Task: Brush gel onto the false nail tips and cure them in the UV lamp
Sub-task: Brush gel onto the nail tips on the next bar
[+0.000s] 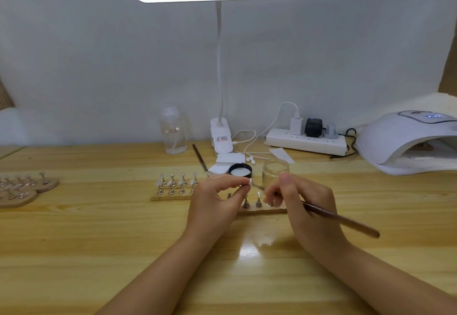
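Mid-coating: the left hand [217, 197] pinches one nail tip [249, 182], the right hand [300, 198] grips the brush [341, 219], and the UV lamp [405, 141] right of both sits unused.

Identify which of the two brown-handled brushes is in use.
The brown-handled brush gripped in the right hand, its tip at the held nail tip. The other brown brush lies untouched beside the desk-lamp clip base.

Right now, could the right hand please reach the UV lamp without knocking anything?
Probably yes: the right hand holds a brush, but only bare table lies between it and the lamp.
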`<state>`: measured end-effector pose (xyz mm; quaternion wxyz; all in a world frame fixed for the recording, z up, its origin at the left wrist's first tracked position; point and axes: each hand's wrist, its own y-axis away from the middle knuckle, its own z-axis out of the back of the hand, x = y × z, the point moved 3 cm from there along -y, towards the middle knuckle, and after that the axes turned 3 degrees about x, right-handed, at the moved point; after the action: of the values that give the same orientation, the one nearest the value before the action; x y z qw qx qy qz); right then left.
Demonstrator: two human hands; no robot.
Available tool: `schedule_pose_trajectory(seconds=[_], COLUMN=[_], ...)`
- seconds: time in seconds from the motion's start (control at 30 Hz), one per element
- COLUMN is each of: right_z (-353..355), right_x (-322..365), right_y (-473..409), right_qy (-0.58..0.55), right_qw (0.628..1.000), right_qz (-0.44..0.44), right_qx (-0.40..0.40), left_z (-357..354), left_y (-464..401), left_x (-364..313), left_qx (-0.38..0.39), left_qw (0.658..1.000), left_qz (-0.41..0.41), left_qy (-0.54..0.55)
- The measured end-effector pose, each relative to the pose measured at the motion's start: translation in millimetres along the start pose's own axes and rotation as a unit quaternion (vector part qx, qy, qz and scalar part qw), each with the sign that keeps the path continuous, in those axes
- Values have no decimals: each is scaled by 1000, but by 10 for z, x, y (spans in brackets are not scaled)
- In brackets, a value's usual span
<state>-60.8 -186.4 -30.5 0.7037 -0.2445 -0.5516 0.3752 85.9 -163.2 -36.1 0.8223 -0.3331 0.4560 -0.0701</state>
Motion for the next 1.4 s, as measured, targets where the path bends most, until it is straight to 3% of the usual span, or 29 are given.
schedule_pose_trajectory(seconds=[0.07, 0.2, 0.33, 0.5, 0.63, 0.73, 0.87, 1.0, 1.13, 1.27, 1.4], right_z=[-4, -9, -2, -12, -6, -19, -5, -13, 8, -17, 6], right_x=[10, -37, -5, -20, -7, -25, -9, -31, -4, -29, -37], right_y=[-17, 14, -15, 10, -13, 10, -5, 12, -4, -2, -10], right_qy=[14, -61, -2, -67, -28, -94, -52, -114, -99, -163, -127], right_qw=[1000, 997, 1000, 997, 999, 993, 997, 987, 991, 975, 985], right_qz=[0, -43, -12, -46, -37, -78, -53, -113, -91, -153, -119], right_qx=[13, 7, 13, 3, 12, 4, 4, -5, -3, -2, -17], left_z=[2, -3, 0, 0, -1, -5, -8, -11, -7, -3, 6], left_y=[-1, 7, -2, 7, 0, 2, 1, 5, -2, 1, 0], left_x=[1, 1, 9, 10, 20, 12, 27, 12, 16, 20, 28], left_qx=[0, 2, 8, 5, 4, 2, 4, 3, 3, 4, 10], left_qw=[1000, 1000, 1000, 1000, 1000, 1000, 1000, 1000, 999, 999, 999], left_qz=[-2, 6, 4, 12, 11, 9, 15, 14, 17, 25, 34], left_qy=[8, 14, 13, 20, 17, 16, 21, 22, 27, 29, 34])
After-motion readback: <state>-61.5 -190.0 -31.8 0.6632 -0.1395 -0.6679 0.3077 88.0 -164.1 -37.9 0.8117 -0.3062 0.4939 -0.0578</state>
